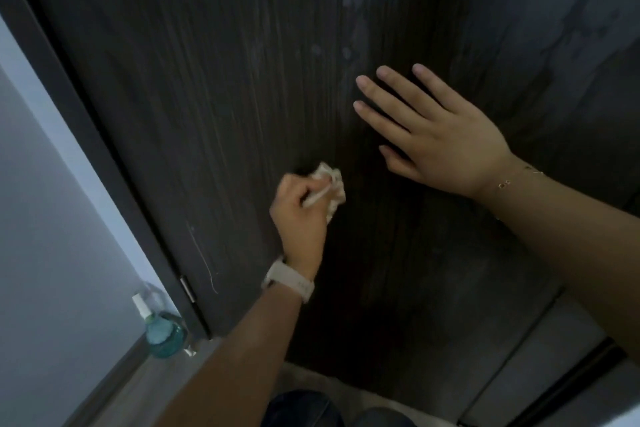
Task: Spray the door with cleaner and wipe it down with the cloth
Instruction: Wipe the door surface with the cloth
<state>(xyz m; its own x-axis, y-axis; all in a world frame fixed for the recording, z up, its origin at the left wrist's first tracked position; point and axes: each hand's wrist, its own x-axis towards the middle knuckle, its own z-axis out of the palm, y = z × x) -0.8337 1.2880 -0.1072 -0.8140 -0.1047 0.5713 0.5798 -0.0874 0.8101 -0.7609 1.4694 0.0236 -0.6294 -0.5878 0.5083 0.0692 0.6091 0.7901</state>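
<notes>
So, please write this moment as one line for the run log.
stage: wiping | left hand: grips cloth against door | right hand: flat, fingers straight, on door | spray bottle: on floor by hinge

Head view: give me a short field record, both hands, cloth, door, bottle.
left hand: grips crumpled cloth, pressed to door
right hand: fingers straight and spread, flat against door
door: dark wood grain, pale streaks and wet patches in upper part
spray bottle: upright on floor by the hinge side, blue liquid inside, held by neither hand
left wrist: pale watch
</notes>
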